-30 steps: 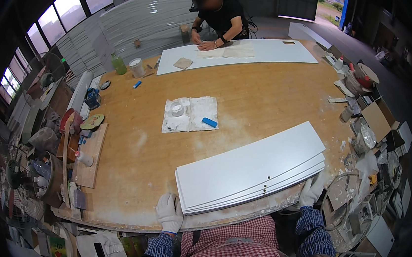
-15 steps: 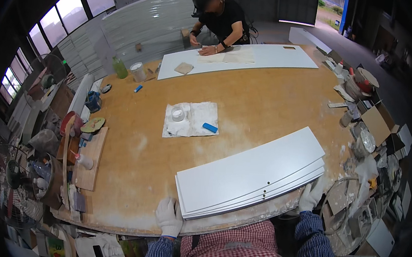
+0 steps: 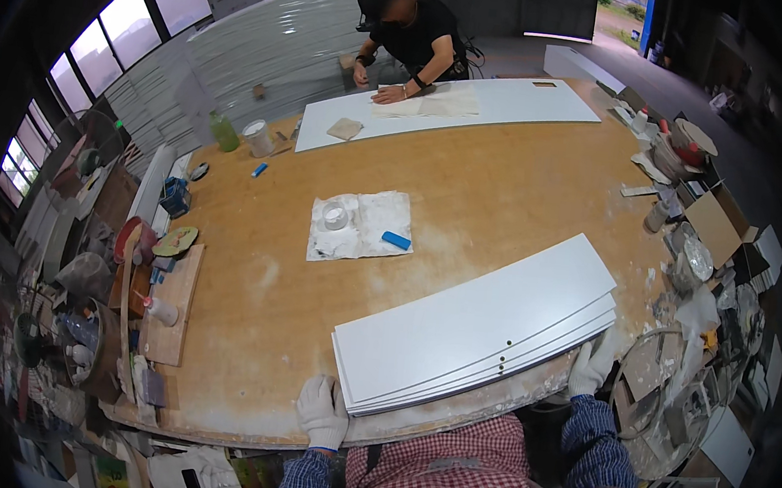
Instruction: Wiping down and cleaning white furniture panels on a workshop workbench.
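Observation:
A stack of several long white panels [image 3: 473, 318] lies slantwise near the table's front edge, its layers fanned slightly along the near side. A few small dark holes show on the near strips. My left hand [image 3: 323, 412], in a white knit glove, grips the stack's near left corner. At the right end, my right hand [image 3: 592, 365], gloved the same way, holds the other corner; its fingers are partly hidden at the edge. Beyond the stack, a white-smeared sheet [image 3: 371, 209] carries a small round container [image 3: 334, 216] and a blue block [image 3: 397, 241].
Across the wooden table [image 3: 242, 324], a co-worker [image 3: 416, 35] leans over a long white board [image 3: 517, 106]. Bottles and tubs stand at the far left. A wooden board [image 3: 173, 308] with a squeeze bottle [image 3: 161, 311] lies left. Clutter and bowls [image 3: 682, 150] crowd the right edge.
My hands and the panel stack keep their places; the view has shifted slightly. The co-worker's one hand has drawn back a little from the cloth on the far board.

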A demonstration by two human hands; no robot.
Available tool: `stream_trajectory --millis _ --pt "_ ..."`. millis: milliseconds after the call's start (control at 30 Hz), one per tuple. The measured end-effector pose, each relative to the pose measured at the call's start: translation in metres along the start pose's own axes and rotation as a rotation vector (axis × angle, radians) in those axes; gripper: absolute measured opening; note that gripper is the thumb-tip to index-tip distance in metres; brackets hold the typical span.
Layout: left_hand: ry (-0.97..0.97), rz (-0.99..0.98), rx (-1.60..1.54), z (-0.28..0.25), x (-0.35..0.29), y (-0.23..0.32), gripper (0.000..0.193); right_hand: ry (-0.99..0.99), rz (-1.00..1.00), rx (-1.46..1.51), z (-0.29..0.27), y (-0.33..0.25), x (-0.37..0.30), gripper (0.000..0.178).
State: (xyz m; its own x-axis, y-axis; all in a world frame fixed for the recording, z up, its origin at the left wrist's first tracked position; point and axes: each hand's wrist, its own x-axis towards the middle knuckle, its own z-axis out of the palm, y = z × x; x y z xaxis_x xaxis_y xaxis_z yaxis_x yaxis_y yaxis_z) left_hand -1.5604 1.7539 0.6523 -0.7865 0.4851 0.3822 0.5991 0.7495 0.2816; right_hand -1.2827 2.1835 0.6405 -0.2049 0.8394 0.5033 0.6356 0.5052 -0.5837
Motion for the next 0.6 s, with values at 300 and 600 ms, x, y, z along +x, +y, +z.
stream_trajectory --millis 300,600 --pt "0.009 0.001 0.020 -0.005 0.005 0.006 0.026 -0.012 0.053 -0.044 0.007 0.011 -0.004 0.061" --pt "0.027 0.015 0.011 -0.004 0.005 0.005 0.027 0.016 -0.021 -0.064 0.008 0.015 -0.004 0.065"
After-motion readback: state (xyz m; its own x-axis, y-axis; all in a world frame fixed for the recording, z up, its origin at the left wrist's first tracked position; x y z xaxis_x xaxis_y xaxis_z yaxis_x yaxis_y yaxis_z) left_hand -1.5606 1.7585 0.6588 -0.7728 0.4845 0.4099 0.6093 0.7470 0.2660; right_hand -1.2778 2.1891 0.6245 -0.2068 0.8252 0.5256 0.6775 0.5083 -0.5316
